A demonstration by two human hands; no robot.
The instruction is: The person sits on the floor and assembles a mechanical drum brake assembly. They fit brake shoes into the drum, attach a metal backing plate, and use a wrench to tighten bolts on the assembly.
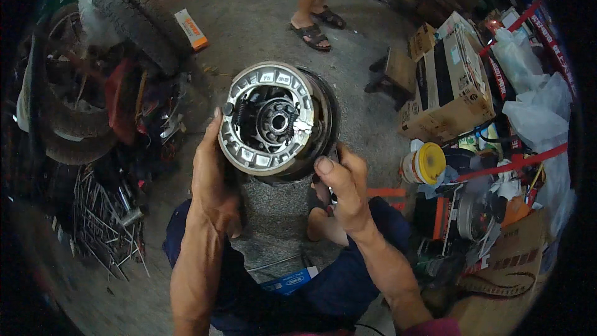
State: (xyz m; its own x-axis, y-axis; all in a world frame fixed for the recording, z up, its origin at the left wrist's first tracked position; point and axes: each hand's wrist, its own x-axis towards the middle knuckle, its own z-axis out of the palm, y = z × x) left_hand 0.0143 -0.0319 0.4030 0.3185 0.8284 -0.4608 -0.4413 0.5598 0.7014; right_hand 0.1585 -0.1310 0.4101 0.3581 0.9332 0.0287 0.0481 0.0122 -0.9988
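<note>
A round metal brake drum assembly (277, 121) is held up off the concrete floor (261, 18), pretty much dead centre, with its open face turned toward the camera — the curved brake shoes, a spring and the toothed hub in the middle can all be seen. It's gripped from both sides: the left hand (211, 177) is wrapped around the drum's lower left rim, fingers closed behind it, while the right hand (345, 186) is clamped on the lower right edge with the thumb pressed up against the rim. Some small dark part seems to be pinched under the right hand too, but what it is can't be made out. Left of the drum, a heap of old tyres (134, 15) and a red-tinted tangle of scrap parts is piled up, and a bundle of thin metal spokes (102, 218) is scattered below that. Right of the drum, stacked cardboard boxes (451, 81) are seen, with a yellow-lidded tub (426, 163) just under them. Above the drum, another person's sandalled feet (314, 28) are planted on the floor. Below the drum, a small blue box (289, 281) is lying by the knees.
</note>
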